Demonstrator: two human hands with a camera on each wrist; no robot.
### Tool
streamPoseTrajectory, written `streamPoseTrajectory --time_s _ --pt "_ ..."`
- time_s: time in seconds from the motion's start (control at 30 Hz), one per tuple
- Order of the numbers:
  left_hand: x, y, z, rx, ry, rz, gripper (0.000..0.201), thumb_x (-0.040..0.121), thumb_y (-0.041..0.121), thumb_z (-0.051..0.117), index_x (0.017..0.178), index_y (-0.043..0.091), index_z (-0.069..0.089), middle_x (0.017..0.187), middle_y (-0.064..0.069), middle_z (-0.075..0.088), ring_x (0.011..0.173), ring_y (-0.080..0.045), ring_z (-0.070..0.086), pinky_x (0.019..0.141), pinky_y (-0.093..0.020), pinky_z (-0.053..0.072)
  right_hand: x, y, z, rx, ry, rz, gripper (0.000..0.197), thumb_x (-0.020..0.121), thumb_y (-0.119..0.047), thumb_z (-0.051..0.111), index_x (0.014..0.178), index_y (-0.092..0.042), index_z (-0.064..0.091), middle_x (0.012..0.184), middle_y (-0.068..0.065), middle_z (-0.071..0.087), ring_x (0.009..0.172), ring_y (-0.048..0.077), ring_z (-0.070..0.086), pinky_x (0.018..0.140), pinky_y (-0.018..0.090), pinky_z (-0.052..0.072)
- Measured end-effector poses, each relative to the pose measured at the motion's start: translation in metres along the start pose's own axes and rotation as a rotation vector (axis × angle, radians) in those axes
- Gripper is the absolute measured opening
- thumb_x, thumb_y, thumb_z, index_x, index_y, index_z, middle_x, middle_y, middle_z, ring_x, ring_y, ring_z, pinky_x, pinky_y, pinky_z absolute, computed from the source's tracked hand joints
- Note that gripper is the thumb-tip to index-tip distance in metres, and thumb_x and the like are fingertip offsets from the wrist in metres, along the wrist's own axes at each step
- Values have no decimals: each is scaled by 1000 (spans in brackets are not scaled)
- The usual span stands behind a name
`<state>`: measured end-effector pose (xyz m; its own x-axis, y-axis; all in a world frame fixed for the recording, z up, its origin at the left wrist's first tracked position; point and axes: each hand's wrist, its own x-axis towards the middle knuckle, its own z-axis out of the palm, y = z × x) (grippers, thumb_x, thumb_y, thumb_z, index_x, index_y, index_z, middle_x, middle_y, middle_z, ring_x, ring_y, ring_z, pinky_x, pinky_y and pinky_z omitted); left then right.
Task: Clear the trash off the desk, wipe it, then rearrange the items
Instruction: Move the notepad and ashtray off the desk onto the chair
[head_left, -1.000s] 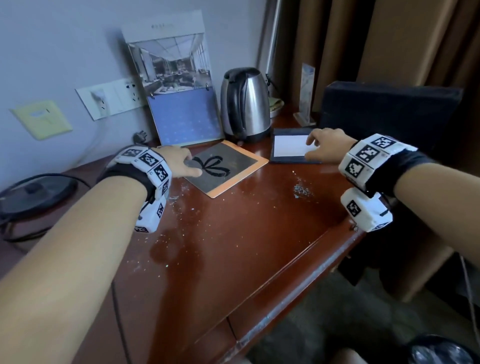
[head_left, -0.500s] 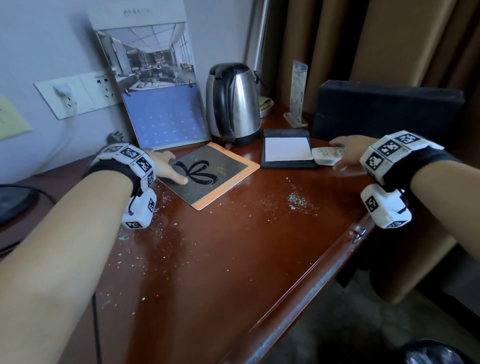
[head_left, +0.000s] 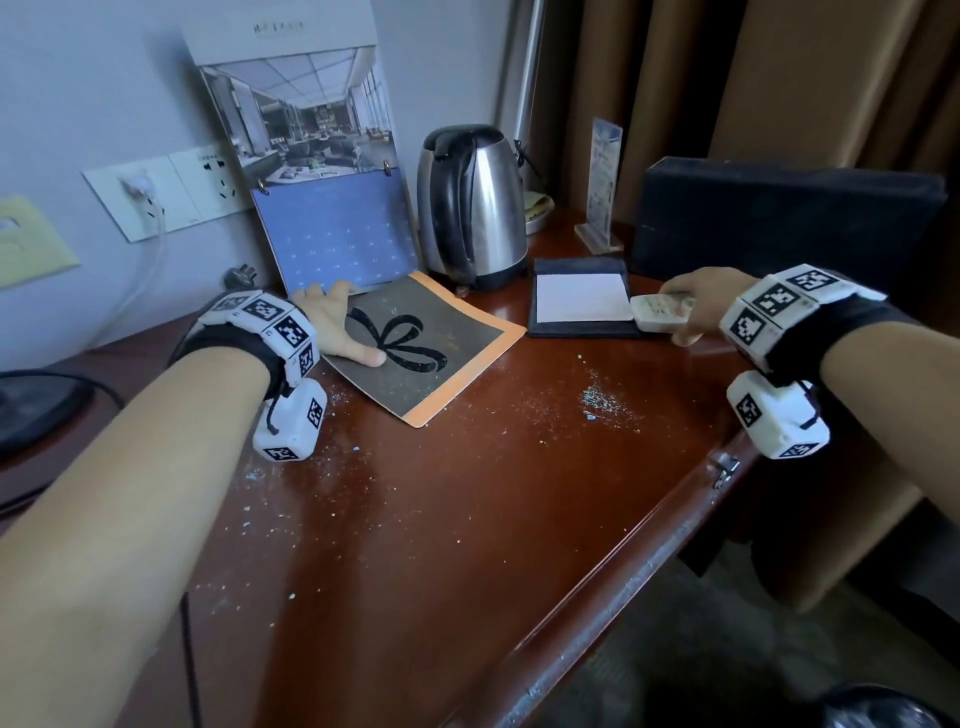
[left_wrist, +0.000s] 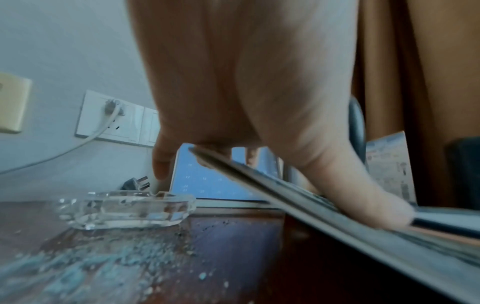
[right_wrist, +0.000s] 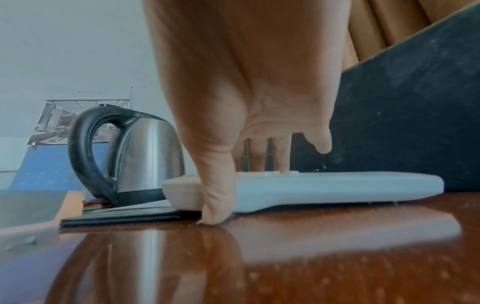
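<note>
Head view shows our left hand (head_left: 332, 327) pinching the bow-printed board (head_left: 421, 345), thumb on top, its left edge lifted off the desk (head_left: 467, 545); our right hand (head_left: 696, 306) grips the white remote (head_left: 660, 313), its tip resting on the notepad (head_left: 581, 299). To do this well, we judge we should lift both clear, not drag them through the crumbs (head_left: 602, 402).

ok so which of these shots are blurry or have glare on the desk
Head view: sharp, edges bowed by the wide lens, soft sheen on the desk. Left wrist view: crumbs in the foreground and the card's near edge are out of focus. Right wrist view: the remote is fairly sharp, bright glare and reflections on the near desk.
</note>
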<state>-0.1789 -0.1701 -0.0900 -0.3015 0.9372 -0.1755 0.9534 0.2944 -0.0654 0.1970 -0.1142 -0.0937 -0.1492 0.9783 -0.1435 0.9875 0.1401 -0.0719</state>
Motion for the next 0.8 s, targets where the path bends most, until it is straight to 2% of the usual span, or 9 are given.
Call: streamPoseTrajectory --time_s 0.07,0.1,0.17,0.23,0.4,0.5,0.6,0.67,0.8 --pt "-6 -1 -7 -99 8 2 90 81 57 62 147 13 20 143 -16 35 132 -34 35 102 -38 34 -5 -2 -1 1 7 2 67 79 -14 73 139 -14 43 131 10 51 120 27 48 89 31 38" --pt "-8 -2 -10 -157 21 6 77 84 56 59 141 11 32 136 -14 44 125 -31 42 97 -36 37 -8 -4 -2 4 9 -1 68 79 -14 73 139 -14 42 131 10 51 120 27 47 89 30 37" --pt "-10 -4 -18 -299 53 -11 44 91 52 51 104 10 54 101 -10 55 92 -26 55 75 -32 41 -15 -8 -4 22 12 -11 69 79 -15 73 140 -14 40 132 10 51 120 27 47 90 30 38" --pt "-15 -3 -25 -476 87 -62 32 93 38 52 82 8 51 82 -9 50 73 -23 48 60 -30 33 -22 -13 -8 40 28 -29 71 79 -18 74 141 -13 41 132 10 51 120 27 48 92 31 39" --pt "-38 5 -45 -801 155 -165 23 86 19 57 70 10 44 86 -13 47 79 -24 45 68 -34 33 -44 -26 -21 97 87 -102 74 78 -22 75 141 -12 39 136 9 49 124 26 46 97 31 37" --pt "-62 16 -62 -874 161 -133 24 85 20 56 66 12 43 73 -10 48 72 -24 47 70 -35 36 -58 -34 -29 143 117 -152 75 77 -25 76 141 -12 40 133 8 52 120 25 49 95 31 39" --pt "-85 30 -74 -869 148 -43 24 88 22 53 68 11 48 73 -8 53 66 -23 49 62 -30 36 -73 -41 -34 202 144 -202 72 75 -27 77 138 -14 44 126 6 56 113 23 53 85 27 39" --pt "-96 41 -76 -876 153 18 20 91 21 52 76 9 50 76 -7 52 64 -19 48 57 -29 33 -81 -47 -35 233 161 -240 67 75 -26 77 134 -13 49 120 7 59 109 23 54 81 25 37" --pt "-115 64 -81 -930 142 119 21 97 24 46 91 7 55 81 -6 59 65 -14 53 53 -23 39 -96 -57 -36 251 165 -279 69 75 -27 77 135 -13 47 125 6 57 112 22 53 86 26 40"
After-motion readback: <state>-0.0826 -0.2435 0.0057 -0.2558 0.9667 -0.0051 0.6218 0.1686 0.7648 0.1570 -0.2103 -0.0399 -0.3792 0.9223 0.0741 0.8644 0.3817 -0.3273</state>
